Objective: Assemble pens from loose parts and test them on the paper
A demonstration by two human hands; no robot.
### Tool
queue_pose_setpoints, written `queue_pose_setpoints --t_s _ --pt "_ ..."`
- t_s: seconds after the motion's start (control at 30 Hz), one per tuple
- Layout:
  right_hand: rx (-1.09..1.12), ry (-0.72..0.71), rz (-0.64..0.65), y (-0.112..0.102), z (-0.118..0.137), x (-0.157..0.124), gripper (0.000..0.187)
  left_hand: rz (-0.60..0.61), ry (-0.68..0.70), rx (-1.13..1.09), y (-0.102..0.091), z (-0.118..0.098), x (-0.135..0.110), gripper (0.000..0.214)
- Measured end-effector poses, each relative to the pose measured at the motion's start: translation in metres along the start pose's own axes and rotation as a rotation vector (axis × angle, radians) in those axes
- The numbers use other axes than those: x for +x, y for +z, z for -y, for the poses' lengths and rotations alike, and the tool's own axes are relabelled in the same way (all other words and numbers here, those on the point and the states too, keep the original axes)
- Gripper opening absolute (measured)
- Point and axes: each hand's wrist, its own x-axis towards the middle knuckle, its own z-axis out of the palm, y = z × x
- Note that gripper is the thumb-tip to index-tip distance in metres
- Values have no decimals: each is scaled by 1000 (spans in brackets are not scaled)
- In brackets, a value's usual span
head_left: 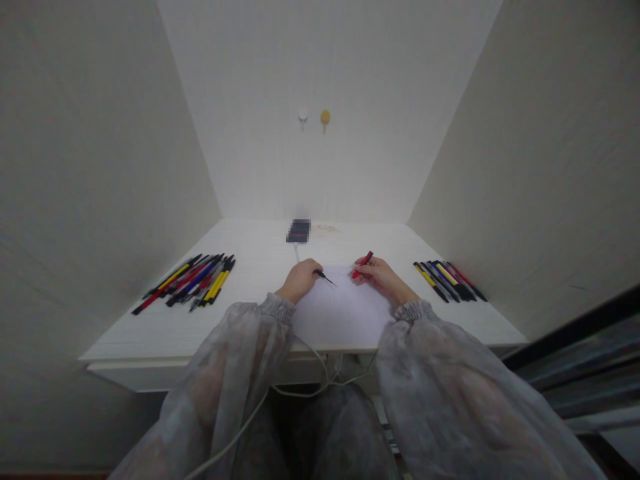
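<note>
Red pen [368, 257] pinched in our right hand [380, 273], black piece [320, 273] pinched in our left hand [301, 275]! We'd best keep both steady over the paper [343, 313].

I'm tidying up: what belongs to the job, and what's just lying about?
Apparently in use:
red-and-black pen, right hand
slim black pointed piece, left hand
white paper sheet
multicoloured pen pile, left
multicoloured pen row, right

Apparently incidental:
dark rectangular blurred device
thin white cable
round white wall hook
round yellow wall hook
</note>
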Motion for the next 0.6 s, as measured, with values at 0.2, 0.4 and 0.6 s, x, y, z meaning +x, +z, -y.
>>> queue_pose_setpoints --t_s 0.2,0.4,0.6 --pt "-514 -95 -92 0 -10 8 24 23 43 -22 2 -1 1 30" --pt "-1085 -168 -102 -1 -6 4 30 32 72 -45 3 -2 2 31" --pt "-1282 -80 -74 5 7 -5 46 53 60 -84 -1 -8 2 22"
